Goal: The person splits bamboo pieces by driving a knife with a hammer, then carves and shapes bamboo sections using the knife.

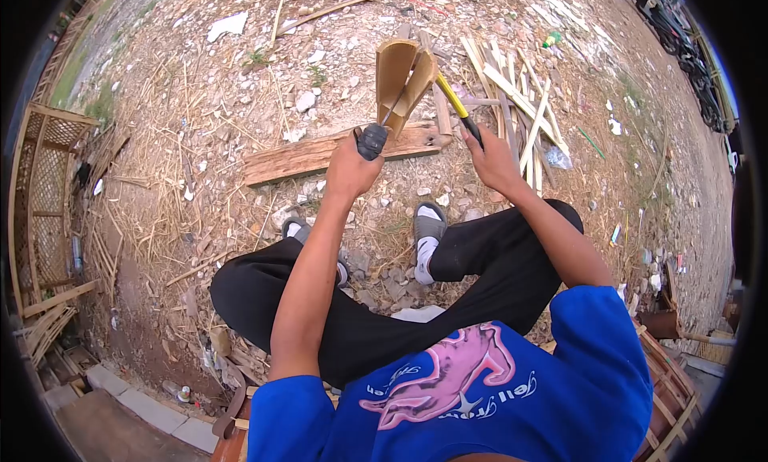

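Note:
My left hand (352,166) is closed around the bulky black handle of a knife (372,141). Its thin blade runs away from me, into the gap of a split bamboo piece (392,78). The bamboo stands tilted over a weathered wooden plank (300,160), its two curved halves spread apart at the top. My right hand (494,164) grips the black end of a hammer-like tool with a yellow shaft (452,96). The tool's far end is hidden behind the bamboo.
Several pale split strips (524,102) lie piled at the right beyond my right hand. A lattice bamboo frame (48,198) stands at the far left. My sandalled feet (430,238) rest on stony ground before the plank. Dark motorcycles (680,38) are at the upper right.

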A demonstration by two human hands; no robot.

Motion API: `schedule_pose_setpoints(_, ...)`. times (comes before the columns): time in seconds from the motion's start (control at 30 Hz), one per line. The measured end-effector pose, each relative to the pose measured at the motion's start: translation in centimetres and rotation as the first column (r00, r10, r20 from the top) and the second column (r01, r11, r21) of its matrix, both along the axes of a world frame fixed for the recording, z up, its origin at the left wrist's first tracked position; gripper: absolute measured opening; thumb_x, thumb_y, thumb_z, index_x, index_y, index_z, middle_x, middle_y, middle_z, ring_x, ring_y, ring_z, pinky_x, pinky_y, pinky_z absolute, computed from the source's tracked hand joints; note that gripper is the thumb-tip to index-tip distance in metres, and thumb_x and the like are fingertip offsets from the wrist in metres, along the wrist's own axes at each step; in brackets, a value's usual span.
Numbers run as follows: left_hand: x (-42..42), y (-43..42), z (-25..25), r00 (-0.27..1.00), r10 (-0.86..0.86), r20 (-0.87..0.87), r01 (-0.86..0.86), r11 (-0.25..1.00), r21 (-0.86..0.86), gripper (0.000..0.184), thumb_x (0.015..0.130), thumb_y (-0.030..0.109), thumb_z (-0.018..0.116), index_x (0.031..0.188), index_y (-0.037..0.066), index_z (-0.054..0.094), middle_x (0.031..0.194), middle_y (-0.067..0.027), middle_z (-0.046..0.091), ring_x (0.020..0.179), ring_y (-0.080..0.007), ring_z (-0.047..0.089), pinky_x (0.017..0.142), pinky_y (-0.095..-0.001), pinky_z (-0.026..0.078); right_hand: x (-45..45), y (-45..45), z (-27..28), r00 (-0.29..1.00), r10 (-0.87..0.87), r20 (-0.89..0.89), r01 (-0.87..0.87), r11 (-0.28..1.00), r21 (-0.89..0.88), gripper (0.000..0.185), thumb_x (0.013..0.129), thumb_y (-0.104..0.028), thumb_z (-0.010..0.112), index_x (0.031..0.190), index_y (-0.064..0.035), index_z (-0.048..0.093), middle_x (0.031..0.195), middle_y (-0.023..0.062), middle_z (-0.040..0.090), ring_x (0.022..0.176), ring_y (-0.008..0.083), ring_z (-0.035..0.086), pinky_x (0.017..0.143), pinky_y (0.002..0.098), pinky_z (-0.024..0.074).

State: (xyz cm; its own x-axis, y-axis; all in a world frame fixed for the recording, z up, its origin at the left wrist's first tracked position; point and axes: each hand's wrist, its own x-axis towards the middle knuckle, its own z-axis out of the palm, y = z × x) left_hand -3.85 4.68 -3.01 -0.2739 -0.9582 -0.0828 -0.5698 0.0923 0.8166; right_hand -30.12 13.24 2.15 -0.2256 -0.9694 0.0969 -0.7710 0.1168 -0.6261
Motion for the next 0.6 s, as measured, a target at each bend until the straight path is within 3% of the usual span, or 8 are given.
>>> schedule_pose_setpoints(0.17,0.4,0.0,0.8,0.999,0.043,0.007,-0.044,0.998,0.051,0.039,0.072,0.021,0.068,0.104,0.001,0.061,0.090,-0.0232,0.068,0.087,-0.0411,0.065,0.078,-0.0447,0.050,-0.1,-1.1,3.9,0.998,-0.055,-0.031,0.055,0.998,-0.015,0.049,0.100,-0.049,0.047,0.098,-0.0006,0.059,0.067,0.0207,0.056,0.062,0.0400,0.056,0.060,0.0467,0.0415)
schedule_pose_setpoints(0.27,0.7,0.2,0.9,0.999,0.045,0.008,-0.045,0.994,0.097,0.037,0.073,0.022,0.068,0.103,0.002,0.061,0.090,-0.0239,0.069,0.089,-0.0424,0.066,0.079,-0.0456,0.050,0.2,-2.2,9.4,0.961,-0.026,0.276,0.084,0.976,-0.200,0.051,0.101,-0.052,0.046,0.086,-0.0039,0.053,0.060,-0.0024,0.045,0.055,0.0073,0.043,0.049,0.0284,0.0344)
schedule_pose_setpoints(0.33,0.5,0.2,1.5,0.998,0.067,-0.006,-0.066,0.993,0.094,0.036,0.074,0.023,0.069,0.102,0.002,0.061,0.090,-0.0237,0.069,0.088,-0.0421,0.066,0.079,-0.0452,0.051,1.1,-2.4,11.2,0.825,0.209,0.525,0.040,0.905,-0.423,0.037,0.104,-0.041,0.046,0.087,-0.0082,0.048,0.062,-0.0062,0.036,0.051,0.0028,0.033,0.046,0.0200,0.0296)
schedule_pose_setpoints(0.4,0.6,0.2,1.4,0.999,0.055,-0.002,-0.054,0.996,0.074,0.037,0.074,0.023,0.069,0.103,0.002,0.061,0.091,-0.0231,0.069,0.088,-0.0414,0.066,0.078,-0.0449,0.051,1.9,-2.8,6.6,0.767,0.258,0.588,0.141,0.825,-0.547,0.037,0.104,-0.041,0.046,0.087,-0.0092,0.045,0.062,-0.0065,0.035,0.051,0.0024,0.031,0.046,0.0192,0.0290)
schedule_pose_setpoints(0.43,0.6,0.3,1.2,0.999,0.049,0.002,-0.049,0.996,0.071,0.037,0.074,0.023,0.069,0.103,0.002,0.061,0.091,-0.0232,0.069,0.088,-0.0413,0.066,0.079,-0.0449,0.051,0.2,-2.5,1.7,0.914,0.131,0.384,0.076,0.874,-0.480,0.041,0.103,-0.043,0.048,0.087,-0.0053,0.049,0.060,0.0008,0.041,0.051,0.0092,0.040,0.048,0.0257,0.0348)
schedule_pose_setpoints(0.47,0.5,0.2,1.2,0.999,0.050,0.000,-0.050,0.997,0.062,0.037,0.074,0.024,0.069,0.103,0.002,0.061,0.091,-0.0232,0.069,0.088,-0.0413,0.066,0.079,-0.0450,0.051,-0.4,-1.2,0.3,1.000,0.024,0.005,-0.023,0.985,-0.172,0.043,0.102,-0.042,0.049,0.094,-0.0006,0.053,0.064,0.0130,0.049,0.058,0.0237,0.051,0.057,0.0375,0.0416)
schedule_pose_setpoints(0.5,0.4,0.5,1.2,0.998,0.069,-0.006,-0.068,0.995,0.069,0.038,0.074,0.024,0.069,0.104,0.002,0.062,0.092,-0.0235,0.069,0.088,-0.0416,0.066,0.079,-0.0452,0.051,-1.8,-1.0,-2.4,0.996,0.042,-0.077,-0.034,0.995,0.099,0.043,0.102,-0.041,0.049,0.101,0.0015,0.056,0.071,0.0212,0.053,0.069,0.0352,0.054,0.068,0.0456,0.0423)
schedule_pose_setpoints(0.6,0.5,-0.3,1.2,0.996,0.084,0.003,-0.084,0.995,0.053,0.039,0.074,0.024,0.069,0.105,0.001,0.062,0.093,-0.0245,0.069,0.090,-0.0425,0.066,0.080,-0.0459,0.051,-2.3,-0.3,-1.5,0.999,-0.012,-0.040,0.017,0.992,0.127,0.044,0.102,-0.041,0.048,0.099,0.0015,0.056,0.073,0.0211,0.055,0.071,0.0366,0.054,0.070,0.0455,0.0422)
